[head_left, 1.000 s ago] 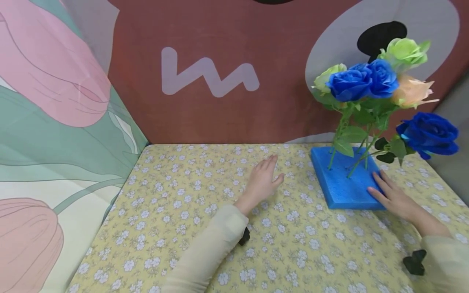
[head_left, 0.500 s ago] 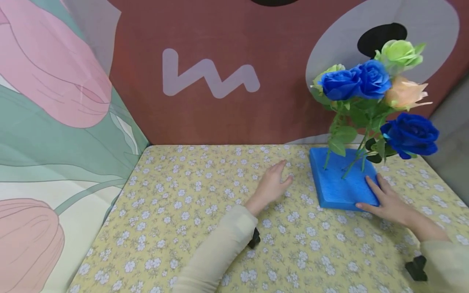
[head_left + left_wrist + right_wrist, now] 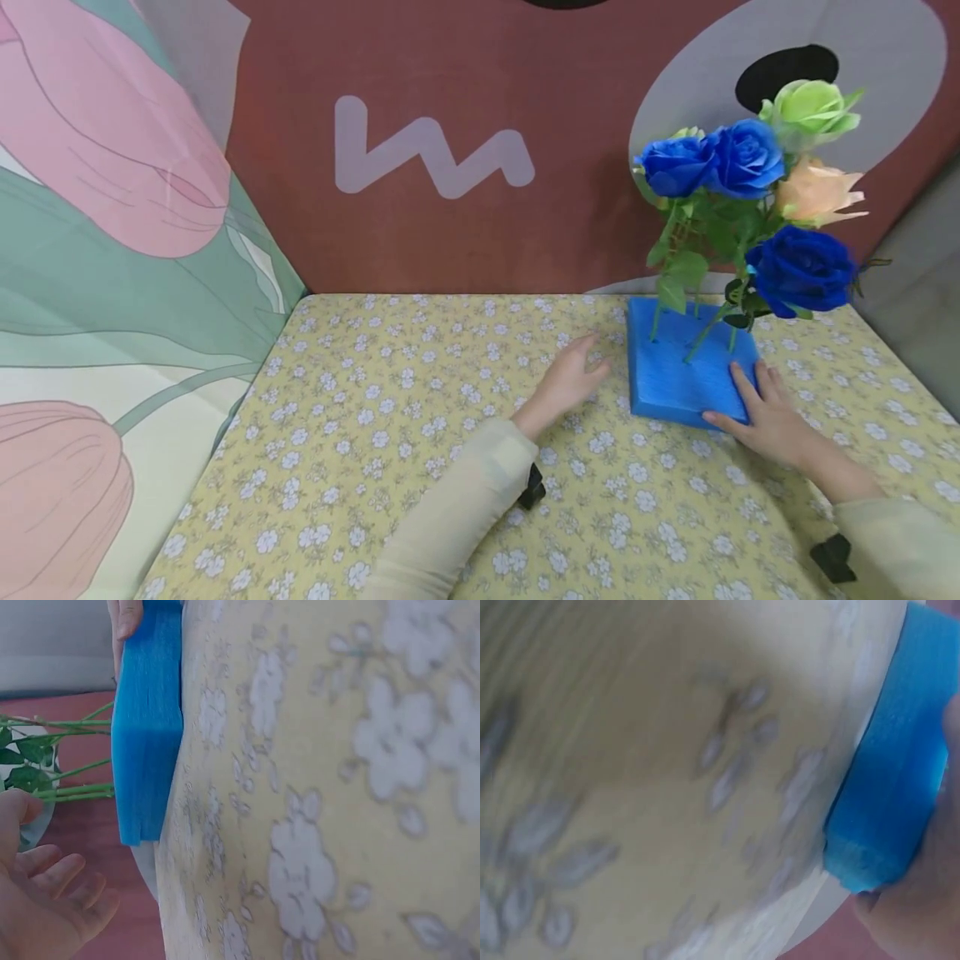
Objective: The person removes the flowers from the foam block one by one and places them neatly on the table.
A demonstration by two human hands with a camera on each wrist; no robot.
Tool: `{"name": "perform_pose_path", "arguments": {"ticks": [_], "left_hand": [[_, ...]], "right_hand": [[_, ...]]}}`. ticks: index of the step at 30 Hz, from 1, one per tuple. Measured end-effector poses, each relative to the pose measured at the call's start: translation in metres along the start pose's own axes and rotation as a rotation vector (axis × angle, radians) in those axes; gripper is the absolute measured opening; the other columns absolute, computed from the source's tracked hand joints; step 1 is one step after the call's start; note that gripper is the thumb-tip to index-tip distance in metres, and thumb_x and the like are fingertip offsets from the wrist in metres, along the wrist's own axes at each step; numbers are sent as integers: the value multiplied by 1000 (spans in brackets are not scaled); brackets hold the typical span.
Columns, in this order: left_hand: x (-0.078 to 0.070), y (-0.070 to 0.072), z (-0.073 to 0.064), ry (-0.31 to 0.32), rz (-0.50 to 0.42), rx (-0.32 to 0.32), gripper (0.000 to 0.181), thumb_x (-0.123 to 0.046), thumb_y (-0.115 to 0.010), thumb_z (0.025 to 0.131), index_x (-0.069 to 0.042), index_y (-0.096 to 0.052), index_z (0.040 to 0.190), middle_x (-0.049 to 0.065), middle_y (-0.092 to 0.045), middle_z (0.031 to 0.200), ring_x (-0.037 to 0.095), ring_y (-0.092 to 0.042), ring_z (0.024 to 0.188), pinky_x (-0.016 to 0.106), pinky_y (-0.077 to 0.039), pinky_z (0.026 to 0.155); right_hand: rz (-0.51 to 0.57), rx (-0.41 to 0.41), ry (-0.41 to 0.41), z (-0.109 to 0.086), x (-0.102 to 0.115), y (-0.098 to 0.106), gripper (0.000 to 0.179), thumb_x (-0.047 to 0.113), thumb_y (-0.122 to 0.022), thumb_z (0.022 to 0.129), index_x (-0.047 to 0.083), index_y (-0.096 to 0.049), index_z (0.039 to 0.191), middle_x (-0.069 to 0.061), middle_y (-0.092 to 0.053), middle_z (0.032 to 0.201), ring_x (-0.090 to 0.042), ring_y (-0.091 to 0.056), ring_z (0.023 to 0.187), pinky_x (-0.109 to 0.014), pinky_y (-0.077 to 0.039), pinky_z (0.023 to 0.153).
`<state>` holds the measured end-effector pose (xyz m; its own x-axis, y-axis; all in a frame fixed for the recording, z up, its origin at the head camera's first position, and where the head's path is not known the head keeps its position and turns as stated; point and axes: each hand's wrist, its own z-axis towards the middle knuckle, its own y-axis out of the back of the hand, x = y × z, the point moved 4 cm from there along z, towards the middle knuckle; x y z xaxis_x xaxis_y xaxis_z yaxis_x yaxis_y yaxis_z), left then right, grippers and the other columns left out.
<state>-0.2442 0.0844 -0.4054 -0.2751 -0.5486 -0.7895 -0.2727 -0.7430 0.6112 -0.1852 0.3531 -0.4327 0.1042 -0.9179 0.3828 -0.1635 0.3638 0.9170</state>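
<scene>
The right hand (image 3: 772,427), fingers spread, touched the blue block (image 3: 678,387) near the surface's (image 3: 390,467) far edge; the left hand (image 3: 564,385) hovered, thumb and fingers apart.

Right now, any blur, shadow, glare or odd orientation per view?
Head: mostly clear, soft shadow on the tablecloth near the right hand; left wrist: scene lies sideways, edges of the blue block readable, closest tablecloth print soft; right wrist: blurriest, tablecloth print smeared, no strong glare.

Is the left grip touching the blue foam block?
Apart. The head view shows a strip of flowered cloth between the left grip and the blue foam block.
</scene>
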Motion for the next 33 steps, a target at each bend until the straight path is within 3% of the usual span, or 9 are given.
{"name": "perform_pose_path", "arguments": {"ticks": [8, 16, 22, 28, 33], "left_hand": [[-7, 0, 10, -1, -50, 12, 47, -29, -50, 100, -14, -42, 144, 6, -46, 147, 22, -46, 134, 32, -41, 112], [-11, 1, 29, 46, -293, 26, 46, -21, -51, 99, -12, -43, 144, 8, -52, 142, 22, -54, 127, 26, -49, 101], [-13, -5, 40, 79, -480, -32, 43, -15, -51, 99, -6, -47, 140, 13, -54, 139, 25, -53, 127, 26, -50, 101], [-11, -11, 44, 97, -540, -71, 41, -12, -51, 98, -5, -49, 139, 16, -54, 138, 25, -53, 127, 23, -50, 100], [-13, -14, 47, 111, -558, -108, 41, -11, -53, 97, -4, -52, 137, 16, -57, 134, 26, -56, 124, 22, -50, 99]], "right_hand": [[-26, 32, -40, 0, 20, -6, 101, 60, -46, 93, -6, 7, 149, -42, 21, 147, -60, 18, 135, -82, -15, 98], [-30, 44, -80, 1, 32, -13, 103, 64, -40, 94, -10, 7, 148, -45, 22, 144, -63, 18, 132, -81, -14, 99], [-62, 6, -46, 2, 39, -13, 103, 64, -39, 94, -14, 3, 147, -46, 12, 146, -63, 13, 134, -78, -7, 105], [-71, -19, 1, 4, 44, -13, 101, 60, -39, 96, -17, 2, 145, -45, 3, 148, -60, 2, 137, -74, -11, 107], [-46, -4, 7, 3, 42, -16, 100, 59, -38, 97, -17, 3, 145, -46, 5, 147, -59, 5, 137, -72, -9, 109]]}}
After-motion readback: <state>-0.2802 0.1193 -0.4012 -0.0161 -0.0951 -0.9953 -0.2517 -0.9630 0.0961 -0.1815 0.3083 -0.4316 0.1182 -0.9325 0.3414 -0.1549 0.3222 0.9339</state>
